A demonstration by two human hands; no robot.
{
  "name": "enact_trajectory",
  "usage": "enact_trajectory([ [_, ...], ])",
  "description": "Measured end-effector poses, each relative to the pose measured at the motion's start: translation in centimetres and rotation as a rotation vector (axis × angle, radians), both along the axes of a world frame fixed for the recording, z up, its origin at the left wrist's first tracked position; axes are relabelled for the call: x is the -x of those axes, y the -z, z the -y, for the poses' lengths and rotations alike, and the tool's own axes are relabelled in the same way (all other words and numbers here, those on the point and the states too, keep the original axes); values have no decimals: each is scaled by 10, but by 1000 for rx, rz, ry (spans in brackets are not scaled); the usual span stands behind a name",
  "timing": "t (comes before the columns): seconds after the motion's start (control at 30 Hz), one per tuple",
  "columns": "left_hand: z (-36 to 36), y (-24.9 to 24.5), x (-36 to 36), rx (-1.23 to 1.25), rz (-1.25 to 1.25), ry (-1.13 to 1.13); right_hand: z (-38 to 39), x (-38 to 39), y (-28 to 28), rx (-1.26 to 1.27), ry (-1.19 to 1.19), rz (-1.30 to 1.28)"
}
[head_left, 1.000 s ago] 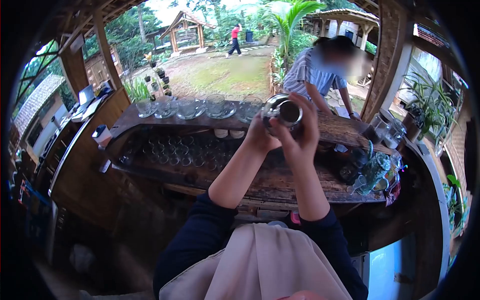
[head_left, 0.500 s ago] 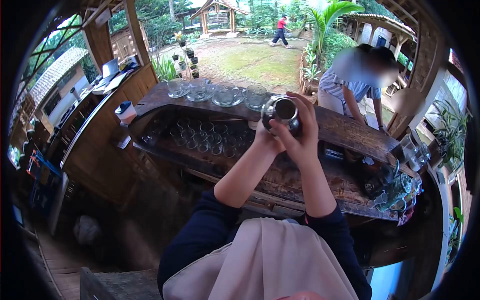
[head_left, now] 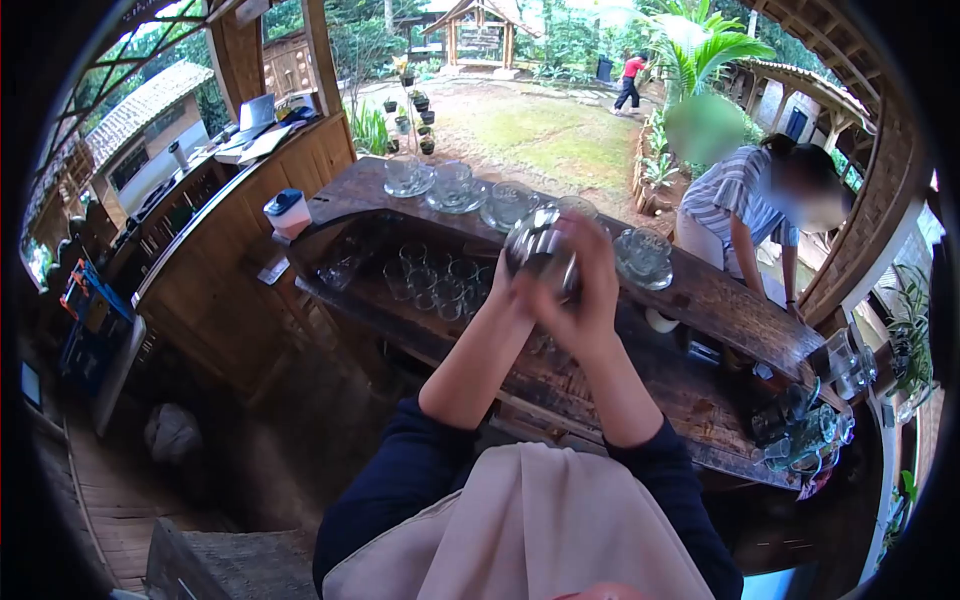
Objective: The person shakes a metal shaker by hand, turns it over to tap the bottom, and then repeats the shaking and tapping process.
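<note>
Left hand (head_left: 506, 290) and right hand (head_left: 592, 290) clamped around shiny metal vessel (head_left: 535, 238), held above dark wooden counter (head_left: 690, 405); glass cups (head_left: 510, 204) line raised ledge (head_left: 735, 308) beyond; person in striped top (head_left: 728, 190) bends forward at right.

Daylight enters from the open garden side; lawn (head_left: 535, 130) bright, palm fronds (head_left: 705, 45) partly washed out. Floor (head_left: 240, 450) in deep shadow. Hard glints on metal vessel (head_left: 533, 238). Right hand (head_left: 590, 285) motion-blurred. Fisheye bows right-hand post (head_left: 893, 150); corners black. Smeared patches over co-worker's head (head_left: 805, 180) and beside palm.
</note>
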State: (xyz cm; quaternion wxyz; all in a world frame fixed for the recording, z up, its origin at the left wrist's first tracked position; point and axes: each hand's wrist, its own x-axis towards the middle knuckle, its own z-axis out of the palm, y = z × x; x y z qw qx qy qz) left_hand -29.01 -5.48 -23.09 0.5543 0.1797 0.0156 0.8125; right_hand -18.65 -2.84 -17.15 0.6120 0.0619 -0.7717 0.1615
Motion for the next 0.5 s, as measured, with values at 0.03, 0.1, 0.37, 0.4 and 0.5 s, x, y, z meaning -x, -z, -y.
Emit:
enact_trajectory([
  [0.03,2,4,-1,4,8,-9,2,8,-4,247,-51,24],
  [0.1,-1,-1,6,-47,77,-83,13,-4,-25,99,-76,6],
  [0.37,43,-54,4,-692,-501,-188,65,-19,-31,-677,-378,-635],
  [0.4,46,-44,10,-567,-443,-72,79,19,-7,-330,-395,-634],
  [0.5,39,-21,32,-184,217,603,8,27,10,-127,-196,65],
])
